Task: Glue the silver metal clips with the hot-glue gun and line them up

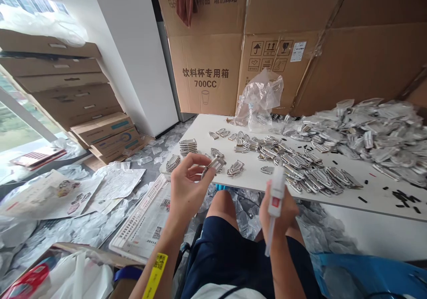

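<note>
My left hand [190,181] pinches a metal piece [218,163], a small silvery slotted frame, over the table's front edge. My right hand [283,212] is closed round a white glue gun [276,192] with a red label; a translucent stick [270,237] sticks out of its rear toward me. Motion blurs this hand a little. Close to the left hand are a neat stack of metal pieces [188,147] and a small group of them [235,168]. A large loose pile of similar pieces [296,161] spreads beyond the glue gun.
The white table [200,128] bears a heap of plastic-wrapped pieces [367,130] at right and small black strips [405,197]. A crumpled plastic bag [258,99] stands by tall cardboard [207,50]. Plastic wrappers litter the floor; a white crate [133,237] lies at left, a blue chair [376,268] at right.
</note>
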The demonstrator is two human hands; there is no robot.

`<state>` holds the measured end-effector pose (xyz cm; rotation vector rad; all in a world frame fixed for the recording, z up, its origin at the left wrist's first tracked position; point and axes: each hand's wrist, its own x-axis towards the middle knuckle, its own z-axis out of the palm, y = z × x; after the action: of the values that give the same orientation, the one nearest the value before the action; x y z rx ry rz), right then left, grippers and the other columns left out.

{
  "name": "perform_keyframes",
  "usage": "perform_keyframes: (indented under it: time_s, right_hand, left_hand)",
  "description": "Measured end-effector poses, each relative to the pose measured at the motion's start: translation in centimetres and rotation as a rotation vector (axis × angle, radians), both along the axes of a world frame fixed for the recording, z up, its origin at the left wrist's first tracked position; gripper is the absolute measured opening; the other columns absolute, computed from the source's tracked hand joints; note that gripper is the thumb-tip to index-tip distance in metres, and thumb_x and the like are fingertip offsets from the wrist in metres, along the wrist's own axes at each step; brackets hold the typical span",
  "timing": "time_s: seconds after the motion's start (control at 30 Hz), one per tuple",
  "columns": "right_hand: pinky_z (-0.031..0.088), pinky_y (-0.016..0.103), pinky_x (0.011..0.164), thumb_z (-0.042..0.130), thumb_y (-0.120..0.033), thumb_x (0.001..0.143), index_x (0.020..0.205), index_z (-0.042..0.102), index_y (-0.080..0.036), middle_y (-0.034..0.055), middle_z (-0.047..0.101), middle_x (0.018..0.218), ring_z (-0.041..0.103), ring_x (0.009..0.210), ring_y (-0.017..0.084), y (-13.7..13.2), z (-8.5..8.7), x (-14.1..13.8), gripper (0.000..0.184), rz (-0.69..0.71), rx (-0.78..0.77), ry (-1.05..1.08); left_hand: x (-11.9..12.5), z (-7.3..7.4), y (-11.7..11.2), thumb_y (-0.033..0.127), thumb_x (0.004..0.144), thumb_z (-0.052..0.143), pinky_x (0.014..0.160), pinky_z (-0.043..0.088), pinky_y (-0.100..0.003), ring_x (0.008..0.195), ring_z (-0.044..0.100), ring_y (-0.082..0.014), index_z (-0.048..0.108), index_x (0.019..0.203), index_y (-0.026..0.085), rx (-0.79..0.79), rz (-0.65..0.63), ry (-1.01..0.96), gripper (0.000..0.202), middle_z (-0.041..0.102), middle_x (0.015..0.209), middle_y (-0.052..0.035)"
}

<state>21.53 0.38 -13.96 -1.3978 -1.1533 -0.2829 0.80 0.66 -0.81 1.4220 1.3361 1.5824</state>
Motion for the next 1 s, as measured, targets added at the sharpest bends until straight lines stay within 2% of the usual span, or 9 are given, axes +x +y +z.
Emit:
perform_keyframes:
  time_s: [0.1,0.23,0.3,0.37,0.5,0.63,0.77,0.83,1.0]
  right_hand:
    - [0.043,0.036,0.064,0.068,-0.05,0.103,0.091,0.078,-0.018,0.0064,0.067,0.071,0.061,0.065,0.025,0.3,0.2,2.1,0.036,0.065,-0.14,0.381]
    - [0.035,0.027,0.053,0.073,-0.055,0.098,0.093,0.072,-0.019,-0.0045,0.058,0.068,0.045,0.05,0.011,0.1,1.4,2.0,0.036,0.462,-0.176,0.796]
    - [0.033,0.025,0.053,0.076,-0.053,0.096,0.094,0.071,-0.018,-0.0053,0.059,0.072,0.046,0.05,0.008,-0.1,2.1,1.2,0.035,0.6,-0.149,0.871]
    - [0.033,0.024,0.053,0.078,-0.051,0.095,0.094,0.071,-0.018,-0.0047,0.059,0.074,0.047,0.051,0.007,-0.4,2.6,0.6,0.034,0.666,-0.134,0.904]
    - [0.034,0.024,0.054,0.076,-0.049,0.1,0.1,0.074,-0.019,-0.0038,0.062,0.075,0.046,0.053,0.007,-1.1,3.2,-0.3,0.03,0.775,-0.152,0.903]
    - [0.038,0.026,0.055,0.069,-0.05,0.104,0.109,0.076,-0.019,-0.0013,0.067,0.076,0.046,0.054,0.009,-1.4,3.0,-0.8,0.033,0.827,-0.181,0.81]
    - [0.042,0.028,0.056,0.075,-0.051,0.099,0.09,0.073,-0.018,-0.005,0.056,0.061,0.047,0.053,0.011,-1.4,2.6,-1.3,0.034,0.794,-0.198,0.721]
    - [0.042,0.028,0.056,0.078,-0.05,0.097,0.082,0.068,-0.019,-0.0064,0.052,0.058,0.047,0.054,0.012,-1.4,2.7,-1.5,0.036,0.754,-0.207,0.736]
    - [0.038,0.028,0.051,0.08,-0.055,0.093,0.087,0.069,-0.019,-0.0048,0.056,0.061,0.047,0.053,0.012,-1.3,3.0,-1.6,0.038,0.709,-0.209,0.781]
  left_hand:
    - [-0.5,-0.1,0.3,0.03,0.076,0.093,0.069,0.058,-0.026,0.075,0.071,-0.0147,0.076,0.096,0.023,-0.104,-0.156,-0.179,0.027,0.072,0.096,-0.001]
    - [0.2,-0.7,0.5,0.031,0.077,0.095,0.077,0.059,-0.026,0.078,0.072,-0.014,0.083,0.113,0.022,-0.233,-0.377,-0.306,0.039,0.071,0.095,-0.0017]
    - [0.8,-1.0,0.4,0.031,0.078,0.095,0.082,0.059,-0.027,0.081,0.074,-0.0149,0.084,0.116,0.022,-0.271,-0.427,-0.32,0.04,0.072,0.095,-0.0022]
    - [1.2,-1.3,0.2,0.032,0.078,0.096,0.085,0.06,-0.029,0.084,0.075,-0.0171,0.086,0.114,0.021,-0.299,-0.445,-0.336,0.039,0.074,0.095,-0.0032]
    - [1.9,-1.5,0.0,0.035,0.076,0.099,0.08,0.059,-0.028,0.084,0.076,-0.0181,0.086,0.106,0.021,-0.353,-0.449,-0.34,0.036,0.077,0.092,-0.0041]
    - [2.8,-1.9,0.1,0.038,0.075,0.099,0.081,0.061,-0.029,0.081,0.078,-0.0191,0.086,0.101,0.02,-0.369,-0.483,-0.318,0.034,0.08,0.089,-0.0043]
    - [3.7,-2.9,0.4,0.042,0.077,0.098,0.084,0.064,-0.033,0.086,0.082,-0.0238,0.084,0.099,0.018,-0.352,-0.526,-0.265,0.036,0.085,0.092,-0.0084]
    - [3.8,-3.4,0.6,0.043,0.078,0.097,0.083,0.064,-0.032,0.088,0.082,-0.0249,0.084,0.097,0.018,-0.312,-0.505,-0.208,0.034,0.085,0.091,-0.0089]
    - [3.3,-3.7,0.9,0.046,0.087,0.088,0.074,0.061,-0.031,0.079,0.078,-0.0225,0.085,0.088,0.018,-0.235,-0.496,0.055,0.028,0.083,0.083,-0.0072]
